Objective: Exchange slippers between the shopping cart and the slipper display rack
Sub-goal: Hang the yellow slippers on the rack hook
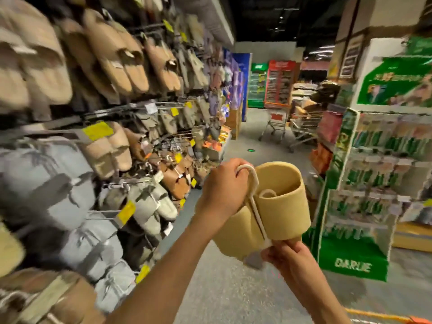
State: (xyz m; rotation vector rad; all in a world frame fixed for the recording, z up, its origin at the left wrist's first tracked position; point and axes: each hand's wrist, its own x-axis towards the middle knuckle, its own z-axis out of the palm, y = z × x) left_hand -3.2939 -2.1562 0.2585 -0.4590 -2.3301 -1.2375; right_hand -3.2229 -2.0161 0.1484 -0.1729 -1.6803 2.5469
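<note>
A pair of tan slippers [280, 206] hangs on a white plastic hanger [253, 195] in mid-air above the aisle floor. My left hand [224, 185] grips the hanger's hook at the top. My right hand [287, 256] pinches the hanger's lower end beneath the slippers. The slipper display rack [98, 141] fills the left side, with beige, grey and brown slippers hung on pegs with yellow price tags. An orange edge at the bottom right [378, 315] may be the shopping cart's rim; the rest of it is out of view.
A green toothbrush display stand [364, 195] stands close on the right. Two shopping carts [292, 127] are parked farther down the aisle near stacked goods. The grey aisle floor [233, 288] runs between rack and stand.
</note>
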